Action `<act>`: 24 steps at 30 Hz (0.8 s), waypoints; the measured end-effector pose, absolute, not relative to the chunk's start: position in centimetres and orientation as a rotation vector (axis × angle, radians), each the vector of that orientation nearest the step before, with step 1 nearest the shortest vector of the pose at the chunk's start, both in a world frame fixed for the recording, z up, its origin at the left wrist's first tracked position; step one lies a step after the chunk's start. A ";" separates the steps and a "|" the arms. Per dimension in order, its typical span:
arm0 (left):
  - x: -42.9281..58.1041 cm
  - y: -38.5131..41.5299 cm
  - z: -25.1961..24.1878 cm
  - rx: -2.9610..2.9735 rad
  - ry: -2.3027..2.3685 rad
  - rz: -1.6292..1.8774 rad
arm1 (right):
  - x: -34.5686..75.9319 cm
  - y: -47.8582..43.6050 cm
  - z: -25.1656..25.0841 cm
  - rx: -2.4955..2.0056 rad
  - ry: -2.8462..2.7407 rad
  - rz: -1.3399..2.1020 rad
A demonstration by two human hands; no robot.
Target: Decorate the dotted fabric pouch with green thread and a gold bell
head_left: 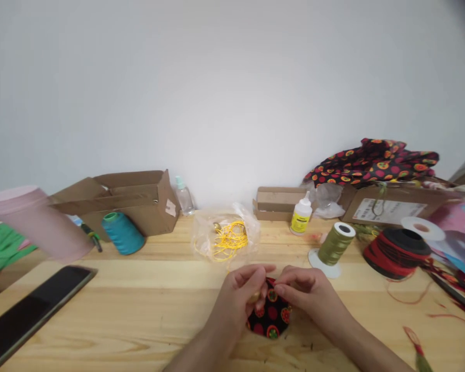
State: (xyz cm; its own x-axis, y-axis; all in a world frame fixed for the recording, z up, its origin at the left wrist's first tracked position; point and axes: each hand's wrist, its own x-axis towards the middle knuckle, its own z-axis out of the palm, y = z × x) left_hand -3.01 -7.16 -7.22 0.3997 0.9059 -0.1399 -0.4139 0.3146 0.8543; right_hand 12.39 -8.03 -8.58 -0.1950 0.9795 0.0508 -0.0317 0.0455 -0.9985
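A small dark fabric piece (pixel 270 318) with red, orange and green round prints hangs between my hands, above the wooden table (pixel 139 310). My left hand (pixel 243 292) has its fingers closed on the upper left edge of the fabric, and a small gold-coloured object (pixel 254 297) shows among those fingers. My right hand (pixel 304 289) pinches the fabric's upper right edge between thumb and fingers. The fingertips of the two hands are close together but apart.
A clear bag with yellow cord (pixel 232 238) lies beyond my hands. Around it stand a teal thread cone (pixel 123 233), glue bottle (pixel 301 214), olive spool (pixel 336 245) and red-black spool (pixel 397 253). A phone (pixel 34 310) lies left; an olive-red tassel (pixel 418 351) lies right.
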 end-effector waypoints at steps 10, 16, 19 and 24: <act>-3.5 -7.0 -6.4 0.522 0.573 1.071 | 12.1 -8.1 -8.0 -1.151 -1.313 1.281; -3.5 -6.8 -7.1 0.576 0.641 1.026 | 12.1 -8.4 -7.9 -1.131 -1.310 1.280; -3.6 -6.8 -7.3 0.566 0.599 0.991 | 11.9 -8.5 -7.9 -1.079 -1.311 1.309; -3.6 -6.7 -7.5 0.559 0.594 1.002 | 11.9 -8.6 -7.6 -1.146 -1.398 1.176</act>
